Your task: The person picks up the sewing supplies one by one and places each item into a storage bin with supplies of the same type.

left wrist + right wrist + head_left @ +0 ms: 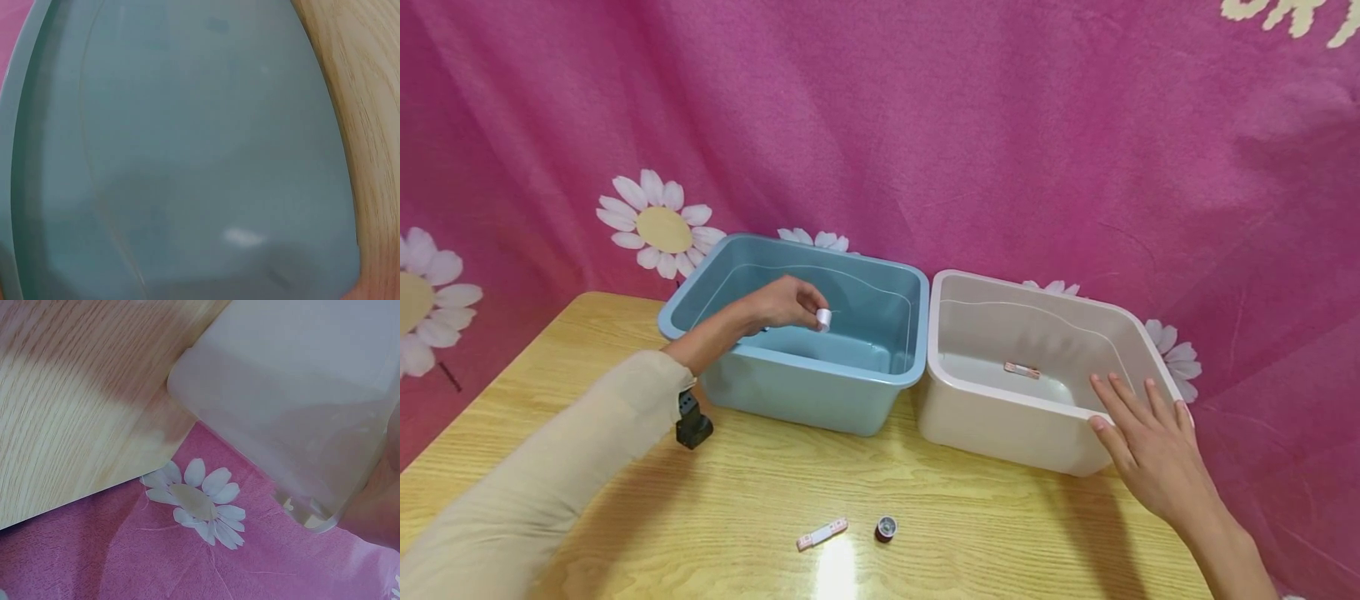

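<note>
one small white cylinder point(823, 320): pinching it in the left hand point(786, 302), over the blue bin point(797, 400); holding the right hand point(1157, 462) with fingers apart at the near right rim of the beige bin point(1000, 429), with a pink-and-white strip point(1022, 370) inside. seeing, on the table point(760, 475), a second strip point(822, 534) near a dark round piece point(886, 528).
</note>
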The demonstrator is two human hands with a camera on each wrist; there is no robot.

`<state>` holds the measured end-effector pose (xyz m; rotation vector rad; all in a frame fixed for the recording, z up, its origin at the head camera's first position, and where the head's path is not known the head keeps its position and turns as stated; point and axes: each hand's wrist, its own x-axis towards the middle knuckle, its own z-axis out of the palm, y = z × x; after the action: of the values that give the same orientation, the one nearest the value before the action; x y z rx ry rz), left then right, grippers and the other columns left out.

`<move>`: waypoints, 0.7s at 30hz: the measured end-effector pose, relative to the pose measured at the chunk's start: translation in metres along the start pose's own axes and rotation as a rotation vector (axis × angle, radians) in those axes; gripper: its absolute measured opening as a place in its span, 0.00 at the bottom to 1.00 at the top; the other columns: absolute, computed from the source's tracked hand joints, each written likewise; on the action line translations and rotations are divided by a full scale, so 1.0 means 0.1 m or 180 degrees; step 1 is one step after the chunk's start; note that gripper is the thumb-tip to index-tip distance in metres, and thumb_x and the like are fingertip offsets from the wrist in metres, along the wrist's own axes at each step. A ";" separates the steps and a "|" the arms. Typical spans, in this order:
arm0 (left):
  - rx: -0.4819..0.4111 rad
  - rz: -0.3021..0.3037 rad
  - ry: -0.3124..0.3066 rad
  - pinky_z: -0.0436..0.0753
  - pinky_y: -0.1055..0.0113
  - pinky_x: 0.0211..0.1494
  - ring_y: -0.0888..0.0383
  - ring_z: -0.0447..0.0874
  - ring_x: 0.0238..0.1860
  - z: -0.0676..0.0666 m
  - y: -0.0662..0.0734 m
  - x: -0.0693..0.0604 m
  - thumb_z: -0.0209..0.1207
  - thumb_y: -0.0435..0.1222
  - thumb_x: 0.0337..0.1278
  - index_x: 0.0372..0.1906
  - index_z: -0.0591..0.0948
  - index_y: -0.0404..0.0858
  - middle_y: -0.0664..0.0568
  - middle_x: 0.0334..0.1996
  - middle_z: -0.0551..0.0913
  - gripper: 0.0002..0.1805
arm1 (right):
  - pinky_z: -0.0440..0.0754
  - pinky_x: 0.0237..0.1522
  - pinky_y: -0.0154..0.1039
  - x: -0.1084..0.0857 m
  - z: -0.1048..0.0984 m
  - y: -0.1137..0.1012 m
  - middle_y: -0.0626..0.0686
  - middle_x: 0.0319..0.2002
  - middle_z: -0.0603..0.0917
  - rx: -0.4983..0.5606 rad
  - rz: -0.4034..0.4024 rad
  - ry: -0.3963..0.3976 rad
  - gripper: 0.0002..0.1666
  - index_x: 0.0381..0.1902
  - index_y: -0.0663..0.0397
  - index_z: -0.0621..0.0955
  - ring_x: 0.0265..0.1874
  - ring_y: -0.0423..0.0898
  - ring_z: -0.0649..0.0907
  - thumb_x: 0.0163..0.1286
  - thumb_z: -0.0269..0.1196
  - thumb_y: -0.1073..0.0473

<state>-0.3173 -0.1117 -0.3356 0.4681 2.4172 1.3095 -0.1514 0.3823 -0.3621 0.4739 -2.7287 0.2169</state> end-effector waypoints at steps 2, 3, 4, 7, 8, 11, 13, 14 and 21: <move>0.0071 -0.0026 -0.0027 0.79 0.56 0.55 0.47 0.79 0.48 0.00 0.00 -0.01 0.64 0.28 0.62 0.53 0.79 0.27 0.41 0.43 0.81 0.16 | 0.36 0.68 0.72 0.00 0.00 0.00 0.63 0.72 0.65 0.0003 0.0001 0.0001 0.32 0.79 0.42 0.60 0.72 0.73 0.52 0.80 0.51 0.50; 0.0112 -0.0032 -0.0044 0.79 0.56 0.54 0.47 0.79 0.48 0.00 0.00 -0.02 0.64 0.28 0.62 0.52 0.79 0.27 0.41 0.42 0.81 0.16 | 0.36 0.68 0.72 0.00 0.00 0.00 0.64 0.72 0.65 0.0006 0.0002 -0.0001 0.32 0.79 0.42 0.60 0.72 0.73 0.52 0.80 0.51 0.50; 0.0156 -0.0037 -0.0062 0.79 0.56 0.54 0.47 0.79 0.48 0.00 0.00 -0.02 0.64 0.28 0.62 0.52 0.80 0.27 0.41 0.41 0.81 0.15 | 0.36 0.68 0.72 0.00 0.00 0.00 0.63 0.72 0.65 0.0005 -0.0001 0.0002 0.32 0.79 0.42 0.60 0.72 0.73 0.52 0.80 0.51 0.50; 0.0245 -0.0046 -0.0100 0.79 0.57 0.53 0.48 0.78 0.47 0.00 0.00 -0.03 0.65 0.29 0.61 0.50 0.81 0.28 0.43 0.40 0.81 0.14 | 0.37 0.68 0.72 0.01 0.00 0.00 0.63 0.72 0.65 0.0001 -0.0011 0.0010 0.33 0.79 0.41 0.60 0.72 0.73 0.52 0.80 0.51 0.50; 0.0256 -0.0047 -0.0112 0.79 0.57 0.53 0.48 0.78 0.47 0.00 0.00 -0.03 0.65 0.29 0.61 0.50 0.81 0.28 0.43 0.40 0.81 0.14 | 0.37 0.67 0.72 0.01 0.00 0.00 0.63 0.72 0.65 -0.0001 -0.0013 0.0011 0.33 0.79 0.41 0.60 0.72 0.73 0.52 0.80 0.51 0.50; 0.0270 -0.0057 -0.0123 0.79 0.57 0.53 0.48 0.78 0.47 0.00 0.00 -0.03 0.65 0.29 0.62 0.50 0.81 0.28 0.43 0.40 0.81 0.14 | 0.36 0.68 0.72 0.01 0.00 0.00 0.64 0.72 0.65 0.0002 -0.0009 0.0009 0.32 0.79 0.42 0.60 0.72 0.73 0.52 0.80 0.51 0.50; 0.0282 -0.0069 -0.0124 0.79 0.56 0.54 0.48 0.79 0.47 0.00 0.00 -0.03 0.65 0.30 0.62 0.50 0.81 0.28 0.43 0.41 0.81 0.14 | 0.36 0.67 0.72 0.01 0.00 0.00 0.64 0.72 0.65 0.0005 -0.0006 0.0004 0.32 0.78 0.42 0.61 0.72 0.73 0.52 0.80 0.51 0.50; 0.0293 -0.0070 -0.0128 0.79 0.56 0.54 0.47 0.79 0.47 0.00 0.00 -0.03 0.65 0.30 0.62 0.50 0.81 0.28 0.43 0.41 0.81 0.14 | 0.35 0.68 0.71 0.00 0.00 0.00 0.64 0.72 0.65 0.0008 -0.0003 0.0001 0.32 0.78 0.43 0.61 0.72 0.73 0.52 0.80 0.51 0.50; 0.0376 -0.0065 -0.0105 0.78 0.51 0.56 0.47 0.79 0.48 0.00 -0.01 -0.01 0.65 0.29 0.61 0.50 0.81 0.28 0.41 0.42 0.81 0.14 | 0.37 0.67 0.73 0.00 -0.01 0.01 0.62 0.73 0.63 -0.0011 0.0000 -0.0014 0.32 0.79 0.42 0.60 0.72 0.73 0.52 0.80 0.51 0.50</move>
<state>-0.3163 -0.1123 -0.3363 0.4910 2.4745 1.1462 -0.1514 0.3833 -0.3618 0.4740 -2.7328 0.2115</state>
